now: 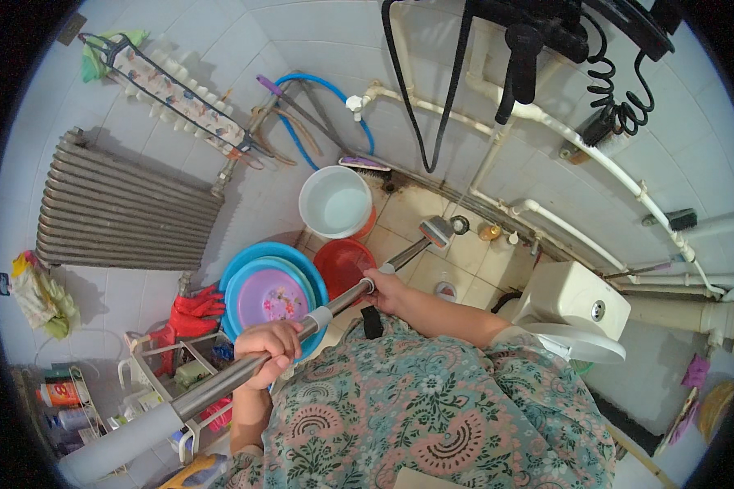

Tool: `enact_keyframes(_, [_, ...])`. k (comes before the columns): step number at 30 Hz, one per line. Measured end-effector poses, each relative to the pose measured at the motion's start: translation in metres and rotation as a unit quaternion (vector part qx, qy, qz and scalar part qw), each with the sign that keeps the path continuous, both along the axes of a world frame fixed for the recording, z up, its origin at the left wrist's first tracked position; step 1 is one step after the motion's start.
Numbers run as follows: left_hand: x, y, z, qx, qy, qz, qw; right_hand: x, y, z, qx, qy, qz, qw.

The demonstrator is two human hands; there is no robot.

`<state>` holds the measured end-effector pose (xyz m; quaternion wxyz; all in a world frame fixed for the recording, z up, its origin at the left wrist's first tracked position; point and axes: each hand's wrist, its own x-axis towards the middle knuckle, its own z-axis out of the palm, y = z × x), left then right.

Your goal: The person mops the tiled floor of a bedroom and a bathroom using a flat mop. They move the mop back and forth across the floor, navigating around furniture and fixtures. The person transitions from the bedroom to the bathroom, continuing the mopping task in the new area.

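Observation:
A long mop with a metal and white pole slants across in front of me, from the lower left up to the middle of the floor. My left hand is wrapped around the pole's near part. Farther along it, my right hand closes around the pole too. At the far end, the small grey and orange mop head is by the round floor drain. Left of the pole stand a red basin and a white bucket containing clear liquid.
Stacked blue and purple basins stand left, beside red gloves and a rack of bottles. A radiator lines the left wall. The toilet is at right. White pipes run along the far wall, with a brush below.

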<state>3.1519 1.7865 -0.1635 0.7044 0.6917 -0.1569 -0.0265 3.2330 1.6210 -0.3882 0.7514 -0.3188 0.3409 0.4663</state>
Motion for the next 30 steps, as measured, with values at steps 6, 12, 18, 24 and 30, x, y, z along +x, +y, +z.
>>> enact_keyframes(6, [0.014,-0.004,0.013,-0.037,-0.006,-0.032,0.999,-0.002,-0.008,0.002,0.044,0.027,0.018,0.999])
enact_keyframes(12, [0.028,-0.007,-0.001,-0.063,0.004,-0.009,0.998,0.004,-0.010,0.000,0.015,0.008,-0.062,0.998])
enact_keyframes(18, [0.044,-0.035,-0.011,-0.046,-0.001,0.010,0.999,0.022,-0.025,-0.019,0.027,-0.005,-0.168,0.985])
enact_keyframes(24, [0.045,-0.048,-0.007,-0.009,-0.001,0.043,0.999,0.036,-0.037,-0.004,-0.029,-0.047,-0.196,0.979])
enact_keyframes(30, [0.064,-0.071,-0.027,0.029,-0.063,-0.027,0.997,0.053,-0.047,-0.023,-0.039,-0.017,-0.280,0.959])
